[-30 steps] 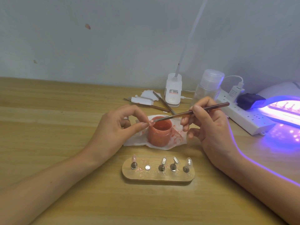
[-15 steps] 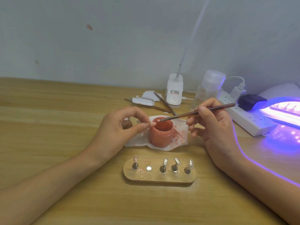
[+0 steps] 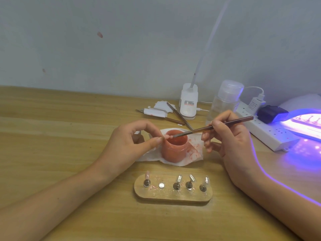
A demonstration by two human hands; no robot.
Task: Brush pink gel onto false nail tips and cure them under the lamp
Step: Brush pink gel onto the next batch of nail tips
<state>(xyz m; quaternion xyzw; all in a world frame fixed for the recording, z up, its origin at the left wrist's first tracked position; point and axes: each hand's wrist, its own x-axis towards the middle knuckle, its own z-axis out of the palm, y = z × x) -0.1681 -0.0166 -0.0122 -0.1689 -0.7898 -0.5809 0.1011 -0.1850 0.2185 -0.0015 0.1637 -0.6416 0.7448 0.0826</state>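
Left hand (image 3: pixel 132 145) up at the left side of the squat pink gel jar (image 3: pixel 175 148) - thumb and forefinger pressed together, pinching a small false nail tip (image 3: pixel 167 136) right over the jar's left rim. The other fingers curl in behind, and the forearm runs off from the jar towards the lower left.

Right hand (image 3: pixel 231 141) on the jar's right side, gripping a thin brown-handled brush (image 3: pixel 201 128) like a pen between thumb and forefinger. The handle slants up and away to the right of the jar, while the bristle end reaches across the open mouth and meets the pinched tip. The lower fingers hang curled beside the jar, close to it but apart; the wrist drops back to the lower right.

The jar sits on a white paper towel smeared with pink (image 3: pixel 195 151). In front of the jar, nearer the person, lies an oval wooden holder (image 3: pixel 173 196) with small metal stands: the leftmost carries a pink-coated tip (image 3: pixel 147 174), three towards the right carry clear tips (image 3: pixel 178 179), and one spot between shows only a bare metal disc.

Well to the right of the jar, the white curing lamp (image 3: pixel 305 103) glows violet - more stands sit under its light. Between lamp and jar runs a white power strip (image 3: pixel 264 134). Behind the jar: a clear plastic pump bottle (image 3: pixel 225 100), a white desk-lamp base (image 3: pixel 188 103) and a few thin metal tools (image 3: pixel 178 117).
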